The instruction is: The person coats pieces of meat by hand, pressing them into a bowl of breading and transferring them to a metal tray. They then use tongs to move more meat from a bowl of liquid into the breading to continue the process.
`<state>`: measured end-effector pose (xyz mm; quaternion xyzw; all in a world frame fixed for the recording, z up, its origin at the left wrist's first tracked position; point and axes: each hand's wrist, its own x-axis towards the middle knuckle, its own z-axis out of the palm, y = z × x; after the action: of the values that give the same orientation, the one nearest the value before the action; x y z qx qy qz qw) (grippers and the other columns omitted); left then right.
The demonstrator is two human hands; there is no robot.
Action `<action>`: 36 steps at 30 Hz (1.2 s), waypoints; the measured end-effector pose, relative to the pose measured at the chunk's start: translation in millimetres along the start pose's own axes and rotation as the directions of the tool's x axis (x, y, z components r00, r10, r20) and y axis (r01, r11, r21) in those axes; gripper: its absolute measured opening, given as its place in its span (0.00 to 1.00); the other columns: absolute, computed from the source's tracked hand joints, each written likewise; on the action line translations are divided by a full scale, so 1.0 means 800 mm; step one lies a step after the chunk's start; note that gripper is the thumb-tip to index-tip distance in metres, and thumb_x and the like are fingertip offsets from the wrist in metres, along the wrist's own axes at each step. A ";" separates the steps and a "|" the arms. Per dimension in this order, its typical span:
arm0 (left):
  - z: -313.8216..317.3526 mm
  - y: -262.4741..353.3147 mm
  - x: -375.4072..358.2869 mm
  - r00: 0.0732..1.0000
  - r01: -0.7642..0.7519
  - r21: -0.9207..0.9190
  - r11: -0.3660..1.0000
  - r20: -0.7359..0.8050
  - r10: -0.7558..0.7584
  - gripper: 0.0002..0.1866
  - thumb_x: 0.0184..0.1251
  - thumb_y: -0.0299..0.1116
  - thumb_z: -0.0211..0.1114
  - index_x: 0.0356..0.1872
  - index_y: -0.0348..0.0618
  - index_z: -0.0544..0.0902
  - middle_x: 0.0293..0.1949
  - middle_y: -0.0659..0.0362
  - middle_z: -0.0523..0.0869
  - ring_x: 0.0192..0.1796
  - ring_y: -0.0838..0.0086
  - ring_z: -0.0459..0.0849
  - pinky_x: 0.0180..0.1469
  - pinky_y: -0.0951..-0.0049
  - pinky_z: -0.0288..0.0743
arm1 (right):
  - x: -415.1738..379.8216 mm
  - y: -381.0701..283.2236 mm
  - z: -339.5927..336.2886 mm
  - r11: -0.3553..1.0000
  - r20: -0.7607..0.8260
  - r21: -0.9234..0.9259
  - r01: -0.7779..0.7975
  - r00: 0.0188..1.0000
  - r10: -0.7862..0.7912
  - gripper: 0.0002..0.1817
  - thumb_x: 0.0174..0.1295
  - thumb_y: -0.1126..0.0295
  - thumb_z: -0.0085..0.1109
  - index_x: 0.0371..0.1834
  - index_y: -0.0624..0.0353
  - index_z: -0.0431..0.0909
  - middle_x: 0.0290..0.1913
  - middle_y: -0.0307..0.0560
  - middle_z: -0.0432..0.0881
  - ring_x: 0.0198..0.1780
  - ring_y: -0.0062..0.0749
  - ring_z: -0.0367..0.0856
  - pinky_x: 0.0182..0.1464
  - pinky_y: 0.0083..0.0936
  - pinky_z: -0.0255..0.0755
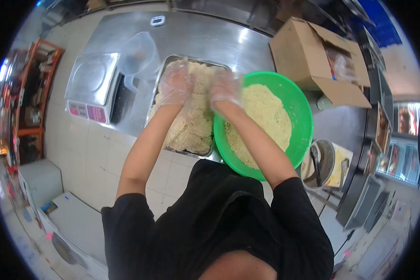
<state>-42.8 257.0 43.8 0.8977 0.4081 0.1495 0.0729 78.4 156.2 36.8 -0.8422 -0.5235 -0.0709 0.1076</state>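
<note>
Under your left hand (175, 86) sits the steel tray (172, 59), packed with pale, crumb-coated pieces (191, 126) from its far rim to its near edge; only a small patch by the far corner looks thinner. Just to the right of your right hand (225, 91), touching the tray's side, is the green bowl (303, 135), and it holds a deep bed of loose crumb mix (261, 116). Judging by the crowded tray and the bowl with plenty left in it, you look well into the work, with little room left in the tray though much mix remains.

Both your hands wear thin clear gloves. Your left is spread fairly flat, fingers loosely apart, hovering or resting on the pieces at the far end of the tray; I cannot tell whether it has anything in it. Your right is blurred, over the seam between tray and bowl, fingers curled; whether it grips a piece or a pinch of mix I cannot tell.

Left of your left hand stands a clear plastic jug (137, 58), and beyond it a weighing scale (91, 84). Far beyond your hands lies a small white timer (157, 20). To the right of the bowl is an open cardboard box (312, 60), and nearer you on that side a metal pot (319, 163) with utensils. Nothing blocks the path between bowl and tray.
</note>
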 end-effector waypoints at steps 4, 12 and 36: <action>0.050 -0.007 0.012 0.920 -0.340 -0.080 0.937 0.179 0.349 0.27 0.73 0.47 0.43 0.67 0.45 0.67 0.65 0.46 0.70 0.70 0.55 0.63 0.72 0.57 0.53 | -0.013 -0.032 -0.047 0.817 0.429 0.500 -0.286 0.902 0.053 0.19 0.59 0.69 0.52 0.53 0.64 0.78 0.58 0.61 0.75 0.59 0.46 0.75 0.63 0.32 0.65; -0.007 0.058 -0.008 0.934 -0.335 0.267 0.904 0.220 0.282 0.29 0.74 0.42 0.41 0.73 0.47 0.54 0.72 0.46 0.59 0.75 0.56 0.54 0.75 0.59 0.45 | -0.055 0.078 -0.082 0.939 0.231 0.341 0.052 0.963 -0.137 0.18 0.63 0.70 0.47 0.55 0.60 0.76 0.60 0.59 0.74 0.63 0.47 0.71 0.66 0.35 0.64; 0.074 0.253 -0.121 0.440 0.870 -0.436 -0.230 0.897 -0.040 0.30 0.66 0.35 0.59 0.68 0.45 0.60 0.54 0.48 0.78 0.51 0.58 0.81 0.49 0.52 0.79 | -0.203 0.268 -0.040 -0.367 0.913 0.331 -0.869 0.393 -0.107 0.43 0.56 0.48 0.64 0.72 0.56 0.58 0.69 0.52 0.66 0.69 0.49 0.63 0.69 0.51 0.51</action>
<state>60.3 50.9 19.1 0.3051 0.4788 0.0352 0.8225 198.4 -84.7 6.7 -0.5473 0.0417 0.6755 0.4924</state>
